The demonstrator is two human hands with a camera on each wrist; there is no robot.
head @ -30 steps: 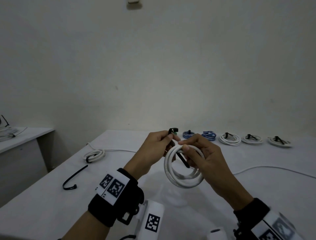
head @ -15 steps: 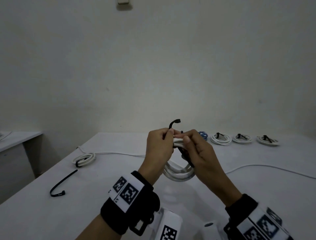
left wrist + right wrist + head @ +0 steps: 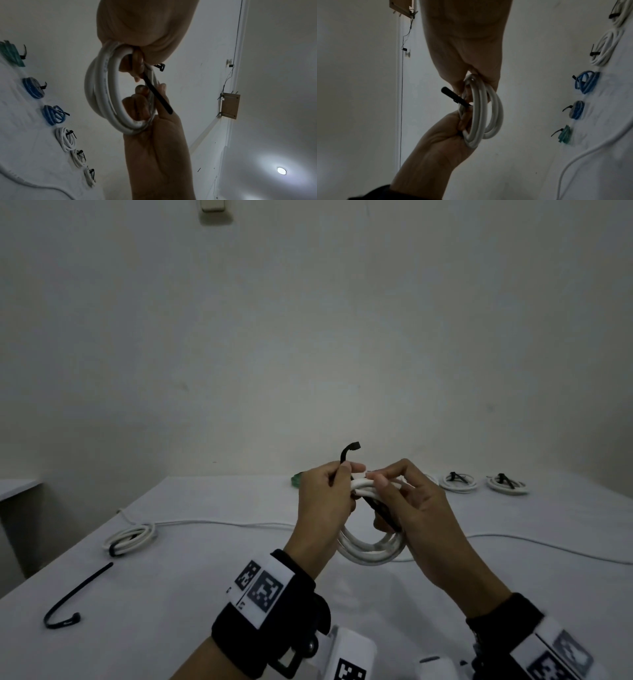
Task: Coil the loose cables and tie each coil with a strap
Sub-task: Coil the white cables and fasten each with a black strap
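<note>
Head view: the tabletop (image 3: 212, 583) carries most of the evidence of progress; along its far edge, toward the far right corner, lie finished coils, each crossed by a black strap, of which two white ones (image 3: 458, 481) (image 3: 507, 484) show here, while the left wrist view shows a longer row: three white (image 3: 66, 139), two blue (image 3: 33, 88) and one green (image 3: 12, 54); these appear done; still to do, by judgement, are a loose white cable (image 3: 548, 547) trailing across the middle of the tabletop toward the right edge, and a white bundle (image 3: 132, 537) near the left edge, half wound with a long tail running from it; a spare black strap (image 3: 73, 599) lies unused near the front left corner; the coil in hand (image 3: 371, 553), several turns of thick, smooth white cable in a round ring, is held in the air above the middle of the tabletop, touching nothing beneath it; its black strap (image 3: 347, 455) crosses the top of the ring, the head end standing up free, the tail (image 3: 158, 95) slanting down inside the ring, not yet threaded or cinched; the left hand (image 3: 325, 505) is curled about the turns and pinches the strap below its head; the right hand (image 3: 416, 508) pinches the turns from the other side, fingers through the ring.
</note>
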